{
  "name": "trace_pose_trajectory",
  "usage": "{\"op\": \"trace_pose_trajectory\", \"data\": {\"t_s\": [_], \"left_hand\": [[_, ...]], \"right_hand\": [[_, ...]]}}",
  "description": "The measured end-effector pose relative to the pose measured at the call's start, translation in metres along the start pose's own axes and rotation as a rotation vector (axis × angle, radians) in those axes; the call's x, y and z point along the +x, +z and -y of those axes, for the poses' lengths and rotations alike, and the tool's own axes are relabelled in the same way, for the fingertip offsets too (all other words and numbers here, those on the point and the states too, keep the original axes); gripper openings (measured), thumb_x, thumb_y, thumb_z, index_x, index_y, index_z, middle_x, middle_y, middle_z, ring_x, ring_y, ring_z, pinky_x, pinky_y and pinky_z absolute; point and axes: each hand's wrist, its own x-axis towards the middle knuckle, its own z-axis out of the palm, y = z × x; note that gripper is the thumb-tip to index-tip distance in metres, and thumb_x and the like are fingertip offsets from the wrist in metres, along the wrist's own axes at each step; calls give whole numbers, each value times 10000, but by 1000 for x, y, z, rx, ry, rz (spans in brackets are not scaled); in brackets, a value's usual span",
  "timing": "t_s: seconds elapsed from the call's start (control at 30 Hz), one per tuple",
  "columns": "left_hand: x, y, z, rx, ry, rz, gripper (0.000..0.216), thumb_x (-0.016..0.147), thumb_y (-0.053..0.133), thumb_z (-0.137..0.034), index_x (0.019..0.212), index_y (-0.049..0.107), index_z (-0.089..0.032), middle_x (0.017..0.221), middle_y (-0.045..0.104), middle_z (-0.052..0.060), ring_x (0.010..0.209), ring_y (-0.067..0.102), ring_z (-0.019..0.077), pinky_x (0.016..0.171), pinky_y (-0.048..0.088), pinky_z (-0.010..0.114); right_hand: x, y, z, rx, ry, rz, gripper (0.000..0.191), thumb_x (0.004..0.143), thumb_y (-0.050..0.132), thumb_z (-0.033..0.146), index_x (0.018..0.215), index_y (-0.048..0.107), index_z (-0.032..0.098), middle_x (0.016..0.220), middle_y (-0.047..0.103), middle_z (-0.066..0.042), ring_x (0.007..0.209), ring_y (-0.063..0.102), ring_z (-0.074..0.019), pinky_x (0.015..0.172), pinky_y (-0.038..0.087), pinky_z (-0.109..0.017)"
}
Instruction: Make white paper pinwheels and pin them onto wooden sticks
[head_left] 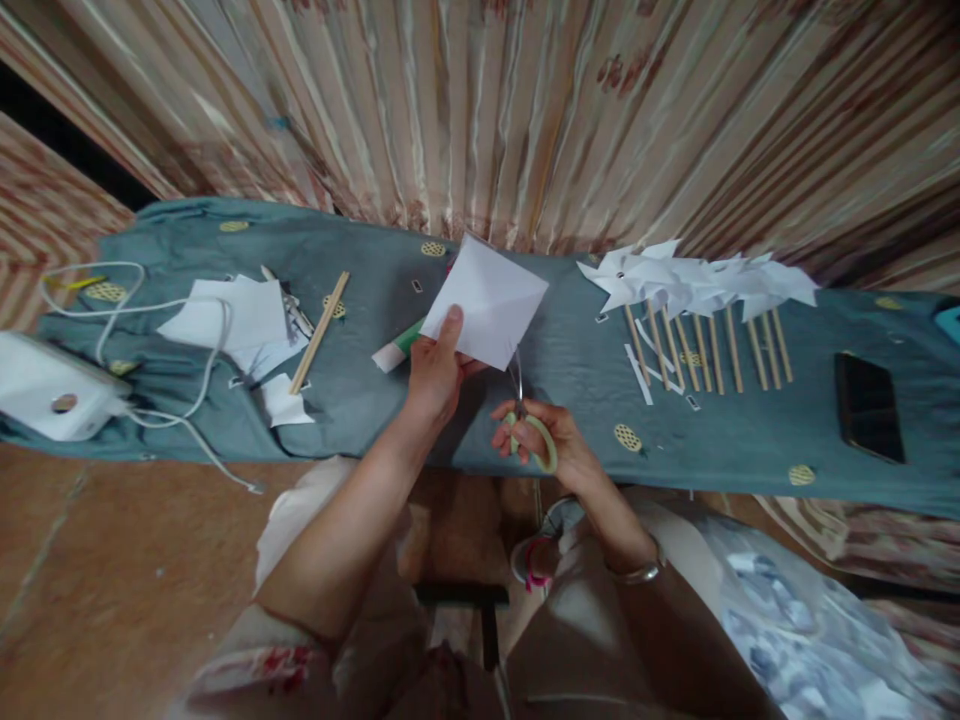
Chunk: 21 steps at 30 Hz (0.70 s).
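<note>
A square of white paper [491,300] is held up over the table by my left hand [437,375], thumb on top and fingers underneath. Faint creases cross the sheet. My right hand [551,440] grips a pair of scissors [546,455] with pale green handles. Their blades point up at the paper's lower corner; whether they have cut into it I cannot tell. Partly behind the paper lies a green and white tube [397,347]. On the right side of the table, several white paper pinwheels [697,280] on wooden sticks rest in a row.
White paper strips [637,375] lie beside the sticks, with a black phone [870,408] farther right. At left are paper sheets [236,315], loose wooden sticks [321,335], and a white device [60,390] with a cable. A curtain [480,120] hangs behind the table.
</note>
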Motion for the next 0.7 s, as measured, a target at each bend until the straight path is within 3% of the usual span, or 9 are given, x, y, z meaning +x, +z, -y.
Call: {"op": "trace_pose_trajectory", "data": {"t_s": [0.2,0.43,0.7], "left_hand": [[-2,0,4,35,-3,-1,161,964,549,-273,919,650,-156,700,715,28,721,704,185,810,592,393],[-3,0,8,38,3,-6,160,931,590,-285,831,664,-186,716,715,28,833,730,232,799,605,382],[-3,0,8,42,7,9,193,956,551,-253,807,640,-169,648,672,20,673,706,201,726,616,374]], "right_hand": [[1,0,4,24,18,20,387,628,860,528,824,717,226,617,683,14,486,584,-110,442,482,-224],[2,3,9,59,80,8,427,553,896,534,757,705,212,589,675,20,454,580,-96,425,477,-207],[2,1,7,17,35,28,424,622,861,545,799,693,197,592,658,20,450,568,-90,418,473,-202]]}}
